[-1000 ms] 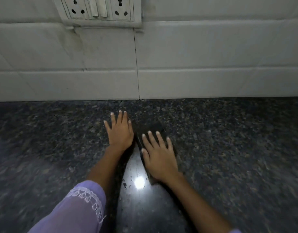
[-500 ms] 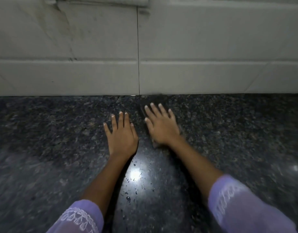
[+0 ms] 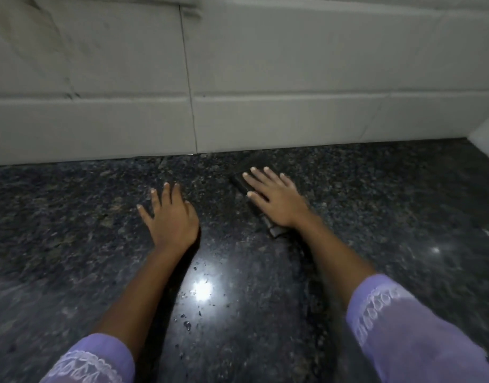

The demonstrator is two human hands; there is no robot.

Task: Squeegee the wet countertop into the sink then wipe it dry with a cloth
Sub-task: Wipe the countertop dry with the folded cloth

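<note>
Head view: right hand lies flat, fingers spread, pressing a dark folded cloth onto the granite counter, close to the tiled wall. Cloth's long axis runs obliquely away from the wall. Left hand rests open and empty, farther from the wall. Right hand is placed to wipe; sink unseen.

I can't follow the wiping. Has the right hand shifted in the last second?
Yes. The right hand, pressing a dark folded cloth, went away from the vertical tile joint toward the right and nearer the wall.
</note>
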